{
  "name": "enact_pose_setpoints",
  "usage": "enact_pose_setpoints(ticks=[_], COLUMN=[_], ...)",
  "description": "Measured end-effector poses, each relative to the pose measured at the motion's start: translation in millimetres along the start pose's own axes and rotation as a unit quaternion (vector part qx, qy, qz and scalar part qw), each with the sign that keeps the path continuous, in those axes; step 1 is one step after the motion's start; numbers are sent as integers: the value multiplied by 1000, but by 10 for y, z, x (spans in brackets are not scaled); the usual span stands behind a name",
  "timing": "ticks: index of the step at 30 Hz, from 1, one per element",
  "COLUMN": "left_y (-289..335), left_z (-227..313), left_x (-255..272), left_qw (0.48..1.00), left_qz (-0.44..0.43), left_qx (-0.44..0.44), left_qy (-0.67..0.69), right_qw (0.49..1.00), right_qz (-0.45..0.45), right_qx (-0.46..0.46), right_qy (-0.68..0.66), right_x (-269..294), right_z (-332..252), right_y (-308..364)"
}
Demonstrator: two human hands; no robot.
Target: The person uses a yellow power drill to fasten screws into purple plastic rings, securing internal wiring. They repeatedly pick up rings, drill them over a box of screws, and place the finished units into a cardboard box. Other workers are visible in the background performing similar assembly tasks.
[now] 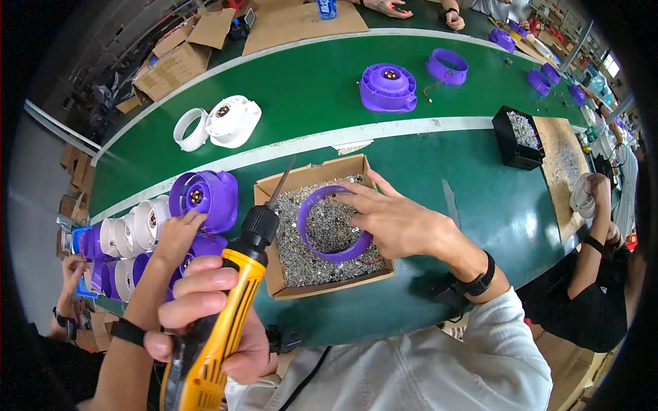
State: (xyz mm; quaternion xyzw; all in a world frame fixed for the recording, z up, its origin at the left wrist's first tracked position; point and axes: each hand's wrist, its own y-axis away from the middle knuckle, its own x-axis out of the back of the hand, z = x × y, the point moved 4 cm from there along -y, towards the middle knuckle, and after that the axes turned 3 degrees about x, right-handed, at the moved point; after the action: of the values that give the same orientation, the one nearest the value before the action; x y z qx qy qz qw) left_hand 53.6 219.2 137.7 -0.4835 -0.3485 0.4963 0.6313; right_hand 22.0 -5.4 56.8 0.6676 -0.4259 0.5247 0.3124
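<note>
My left hand (205, 315) is wrapped round a yellow and black cordless screwdriver (229, 308). Its long thin bit (283, 179) points up and away, over the left edge of a cardboard box (329, 288). Small silvery screws (301, 270) fill that box. Above them is a purple ring (335, 257), tilted toward me, with a thin red wire at its lower right. From the right, my right hand (404, 222) grips the ring's right side, its fingers reaching over the rim to the inside. Some fingertips are hidden behind the rim.
At left, a co-worker's hand (179, 236) touches a purple housing (221, 198) near rows of white and purple rings. Beyond the pale strip are a white housing (234, 122) and a purple housing (388, 88). A black bin (517, 156) stands right; more people work around.
</note>
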Motion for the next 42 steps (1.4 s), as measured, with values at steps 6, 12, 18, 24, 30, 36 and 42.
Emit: enact_pose_setpoints(ticks=[6, 12, 18, 24, 30, 36, 42], left_y=[-256, -444, -338, -227, -155, -75, -46], left_z=[-85, -122, -256, -379, -454, -543, -559], left_x=[65, 3, -162, -289, -469, -547, -640], left_qw=[993, 988, 934, 903, 899, 899, 904], left_qz=[-60, -2, 65, -16, -48, -43, -53], left_qx=[92, 135, 250, 331, 371, 385, 391], left_qy=[29, 76, 248, 273, 229, 205, 162], right_qw=[996, 992, 996, 997, 994, 992, 990], right_qz=[82, 125, 30, 63, 81, 93, 91], right_qx=[17, -6, 16, 36, 46, 45, 50], right_qy=[30, -17, -79, -39, -49, -72, -92], right_x=[76, -57, -54, -74, -202, -335, -317], right_z=[-93, -299, -98, -72, -133, -84, -73], right_y=[-70, -169, -30, -102, -162, -184, -174])
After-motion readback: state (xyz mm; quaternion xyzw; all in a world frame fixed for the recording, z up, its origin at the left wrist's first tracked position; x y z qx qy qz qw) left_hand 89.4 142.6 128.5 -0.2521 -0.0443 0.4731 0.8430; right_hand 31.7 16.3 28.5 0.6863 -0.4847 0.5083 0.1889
